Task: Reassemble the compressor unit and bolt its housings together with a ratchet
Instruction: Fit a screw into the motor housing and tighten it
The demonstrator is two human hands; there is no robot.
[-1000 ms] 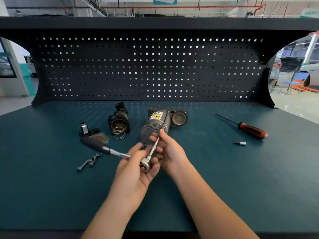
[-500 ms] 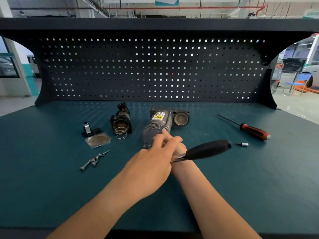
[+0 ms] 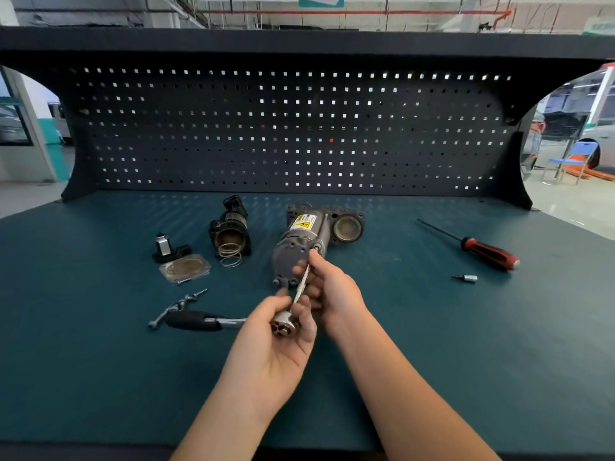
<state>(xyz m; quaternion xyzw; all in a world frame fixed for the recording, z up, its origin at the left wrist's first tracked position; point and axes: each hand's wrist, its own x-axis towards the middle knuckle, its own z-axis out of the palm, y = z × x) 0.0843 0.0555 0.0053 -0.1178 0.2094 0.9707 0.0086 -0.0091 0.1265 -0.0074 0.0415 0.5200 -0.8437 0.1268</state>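
The grey compressor motor unit (image 3: 301, 241) with a yellow label lies on the bench, its end cap facing me. A ratchet (image 3: 285, 322) with a long extension bar reaches to a bolt on that cap; its black handle (image 3: 193, 320) points left. My left hand (image 3: 273, 347) grips the ratchet head. My right hand (image 3: 327, 287) pinches the extension bar near the motor. A black housing (image 3: 231, 229) with a spring (image 3: 230, 257) at its mouth stands to the left.
A round gasket plate (image 3: 185, 268), a small black bracket part (image 3: 168, 249) and loose bolts (image 3: 179, 306) lie at the left. A red-handled screwdriver (image 3: 479, 246) and a bit socket (image 3: 466, 278) lie at the right. A pegboard (image 3: 293, 128) backs the bench.
The ratchet handle swung from pointing right, half a second ago, back round to the left. My left hand turned palm-up under the ratchet head. The motor has not moved.
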